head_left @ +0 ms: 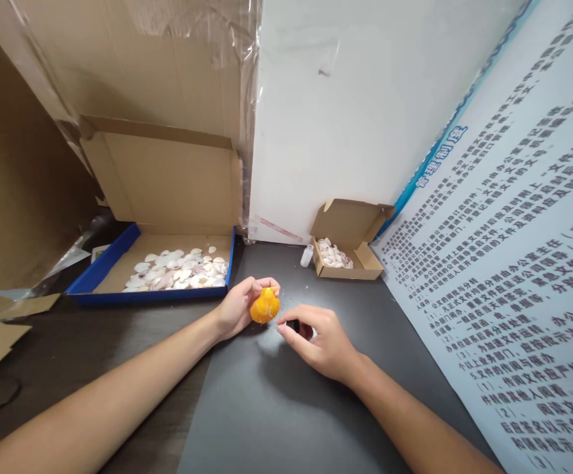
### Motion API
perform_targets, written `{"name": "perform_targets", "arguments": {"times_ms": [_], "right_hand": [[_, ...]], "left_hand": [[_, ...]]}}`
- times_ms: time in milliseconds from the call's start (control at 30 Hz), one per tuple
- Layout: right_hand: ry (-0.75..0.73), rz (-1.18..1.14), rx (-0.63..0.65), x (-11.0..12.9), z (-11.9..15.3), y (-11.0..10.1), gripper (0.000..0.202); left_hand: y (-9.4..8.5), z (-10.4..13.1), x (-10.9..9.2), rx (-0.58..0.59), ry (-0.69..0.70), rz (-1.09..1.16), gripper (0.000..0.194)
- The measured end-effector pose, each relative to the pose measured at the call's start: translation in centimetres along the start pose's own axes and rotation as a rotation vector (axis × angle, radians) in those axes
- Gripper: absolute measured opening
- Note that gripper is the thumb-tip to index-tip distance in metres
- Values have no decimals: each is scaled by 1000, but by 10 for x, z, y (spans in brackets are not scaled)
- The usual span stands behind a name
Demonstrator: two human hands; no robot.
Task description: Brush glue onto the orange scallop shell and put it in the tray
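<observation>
An orange scallop shell (265,305) is gripped at its edge by my left hand (237,309), above the dark table mat. Small whitish specks show on the shell's ribbed face. Close to its right side, my right hand (320,339) is curled, with thumb and forefinger tips nearly together. A dark patch shows inside its curl, but whatever those fingers hold, if anything, is too small or hidden to make out.
At the left, an open blue-edged cardboard box (83,297) holds many pale shells (180,270). A smaller open cardboard box (348,272) with shells (332,253) stands back right, beside a small white bottle (306,255). A printed board (503,217) leans along the right side.
</observation>
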State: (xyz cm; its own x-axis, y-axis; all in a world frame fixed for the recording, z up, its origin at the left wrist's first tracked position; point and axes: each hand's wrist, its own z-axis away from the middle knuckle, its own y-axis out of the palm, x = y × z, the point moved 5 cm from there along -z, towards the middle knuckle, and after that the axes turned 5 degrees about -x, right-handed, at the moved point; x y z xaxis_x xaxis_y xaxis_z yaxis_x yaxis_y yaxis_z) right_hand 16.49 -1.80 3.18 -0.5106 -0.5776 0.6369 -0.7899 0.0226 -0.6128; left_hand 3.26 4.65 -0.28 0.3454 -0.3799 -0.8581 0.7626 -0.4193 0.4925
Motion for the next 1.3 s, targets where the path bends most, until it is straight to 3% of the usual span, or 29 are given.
{"name": "perform_targets", "arguments": {"times_ms": [167, 267, 367, 567, 933, 1133, 1300], "right_hand": [[-23, -4, -192, -1, -2, -12, 14], [-4, 15, -233, -4, -3, -14, 17], [12, 29, -198, -6, -3, -13, 19], [0, 35, 7, 1, -1, -2, 17], [-1, -55, -145, -4, -1, -9, 18], [5, -42, -128, 0, -1, -11, 21], [32, -39, -32, -1, 0, -7, 28]], "left_hand": [[-1, -1, 0, -12, 3, 22, 16], [0, 0, -1, -23, 5, 23, 15], [1, 0, -2, -18, -3, 17, 16], [1, 0, -1, -7, -10, 1, 17], [2, 1, -1, -18, 12, -16, 16], [1, 0, 0, -22, 4, 3, 14], [-1, -1, 1, -35, -14, 8, 16]]}}
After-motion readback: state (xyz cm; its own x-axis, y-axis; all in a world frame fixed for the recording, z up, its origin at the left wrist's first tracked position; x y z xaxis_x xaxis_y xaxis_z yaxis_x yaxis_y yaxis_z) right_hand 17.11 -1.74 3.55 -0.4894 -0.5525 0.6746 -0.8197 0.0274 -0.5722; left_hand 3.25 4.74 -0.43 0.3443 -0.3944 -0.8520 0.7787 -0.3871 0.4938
